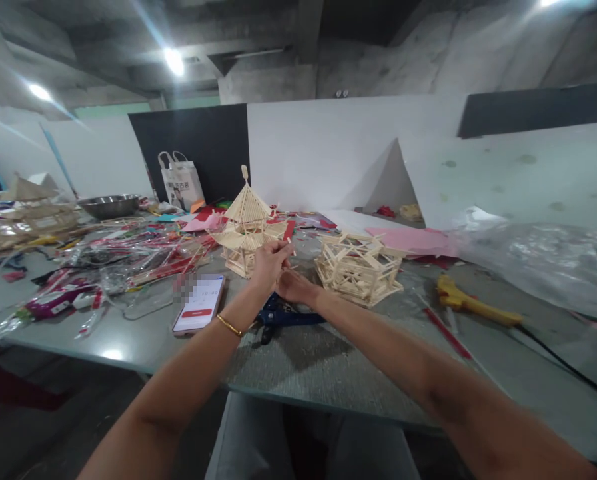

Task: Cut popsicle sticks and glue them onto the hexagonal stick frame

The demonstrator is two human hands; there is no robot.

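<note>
My left hand (270,261), with a gold bangle at its wrist, is closed in a pinch on a short pale wooden stick (291,247). Just below and to the right, my right hand (297,287) is closed with its fingers curled toward the left one; whatever it holds is hidden. Beneath both hands lies a blue-handled tool (301,319), partly covered. A pavilion model (248,230) of thin wooden sticks, with a pointed roof, stands behind my left hand. To the right of my hands sits an open stick frame (361,270) with several sides.
A phone (197,307) lies left of my wrist. At right are a yellow glue gun (473,303) with its cable, a red strip (447,332) and clear plastic (543,257). Plastic-wrapped bits (123,257), a metal bowl (109,206) and a tote bag (182,181) occupy the left.
</note>
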